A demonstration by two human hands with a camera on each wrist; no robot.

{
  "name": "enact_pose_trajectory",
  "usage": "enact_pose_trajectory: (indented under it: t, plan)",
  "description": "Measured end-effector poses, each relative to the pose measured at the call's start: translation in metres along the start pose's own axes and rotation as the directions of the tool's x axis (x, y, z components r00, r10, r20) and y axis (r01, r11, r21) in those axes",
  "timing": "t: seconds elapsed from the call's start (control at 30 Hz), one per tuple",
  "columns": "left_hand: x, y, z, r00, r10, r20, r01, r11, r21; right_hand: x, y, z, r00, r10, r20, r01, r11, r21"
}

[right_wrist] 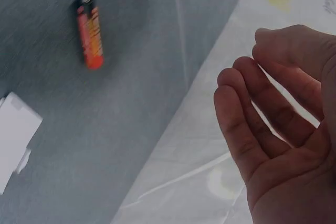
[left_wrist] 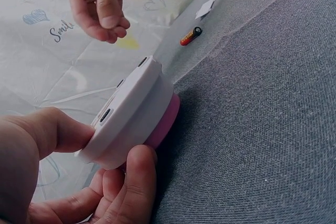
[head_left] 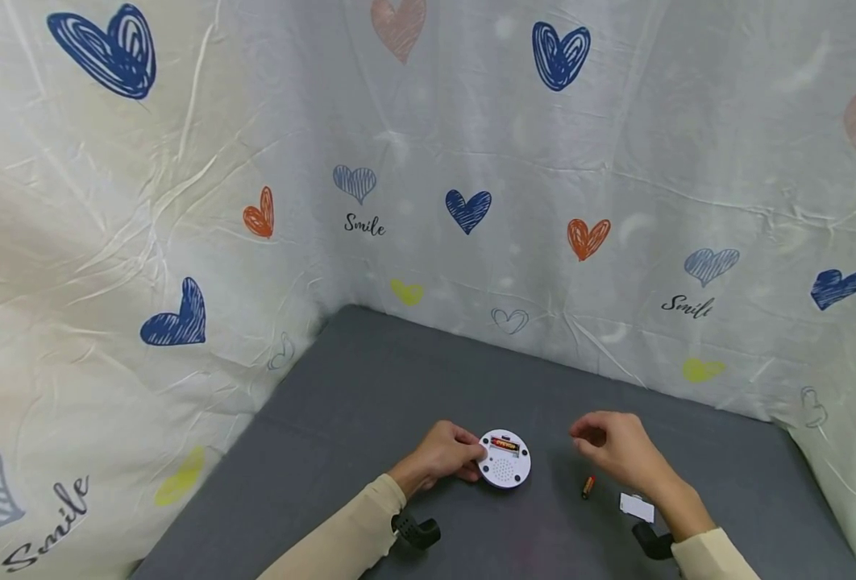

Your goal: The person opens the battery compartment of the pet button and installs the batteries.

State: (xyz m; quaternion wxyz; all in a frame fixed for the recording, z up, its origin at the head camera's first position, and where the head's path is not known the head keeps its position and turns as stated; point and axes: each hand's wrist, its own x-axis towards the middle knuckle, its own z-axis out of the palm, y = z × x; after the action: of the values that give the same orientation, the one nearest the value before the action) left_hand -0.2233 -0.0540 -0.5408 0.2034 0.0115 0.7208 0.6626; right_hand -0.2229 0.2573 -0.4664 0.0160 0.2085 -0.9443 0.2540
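My left hand [head_left: 444, 453] pinches the edge of a round white device [head_left: 504, 472] between thumb and fingers. Its back, with dark feet and a patch of small holes, faces up in the head view; pink shows on its underside in the left wrist view. One red-and-black battery [head_left: 504, 444] lies in its open compartment. To the right, my right hand [head_left: 622, 451] hovers over the table with relaxed, bent fingers and nothing in them. A loose battery [head_left: 588, 487] lies on the cloth below that hand, near a white battery cover [head_left: 637, 507].
A dark grey cloth [head_left: 399, 387] covers the table. White curtains [head_left: 413, 105] printed with hearts and "Smile" hang behind it and along its sides. Each wrist wears a black camera mount, such as the left mount [head_left: 417, 532].
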Motion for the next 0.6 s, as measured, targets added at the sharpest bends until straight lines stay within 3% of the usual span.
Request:
enact_pose_trajectory:
  t: [0.37,0.6]
  plan:
    - [0.001,0.001,-0.001,1.000,-0.004,0.001,0.004,1.000,-0.008,-0.014,0.014,-0.001,0.992,-0.113,0.062,0.118,0.990,-0.082]
    - [0.002,-0.002,-0.001,1.000,-0.005,0.000,0.005,1.000,-0.007,-0.021,0.027,0.006,0.971,-0.201,0.133,0.216,0.970,-0.114]
